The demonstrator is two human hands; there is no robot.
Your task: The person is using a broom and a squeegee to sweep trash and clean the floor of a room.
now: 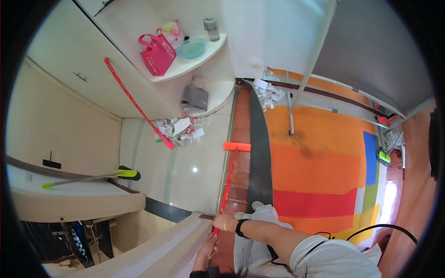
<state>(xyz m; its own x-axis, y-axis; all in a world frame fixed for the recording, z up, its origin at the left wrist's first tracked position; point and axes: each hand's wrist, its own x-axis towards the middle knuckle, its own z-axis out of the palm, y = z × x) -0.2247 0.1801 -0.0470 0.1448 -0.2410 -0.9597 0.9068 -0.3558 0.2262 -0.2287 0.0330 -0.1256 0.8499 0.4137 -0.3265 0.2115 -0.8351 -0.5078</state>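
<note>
A long red broom [230, 176] slants up from my hands, its flat orange-red head lying crosswise on the narrow strip of reddish-brown tiles. Bristles are not visible from above. My right hand [225, 222], with a black band and a gold-coloured bracelet at the wrist, is closed round the handle. Lower down, near the handle's end, my left hand [207, 245] grips it too. Left of the broom head, a heap of paper scraps [181, 129] lies on pale floor tiles by the corner shelf. A second red long-handled tool [134, 102] leans over the heap.
Shelves [216, 44] at the back hold a pink bag [158, 55], a blue basin [191, 47] and a bottle [211, 29]. More paper scraps [269, 93] lie beside a metal frame [292, 113]. A green-and-grey broom [92, 178] is at left. An orange striped mat [315, 162] covers the right side.
</note>
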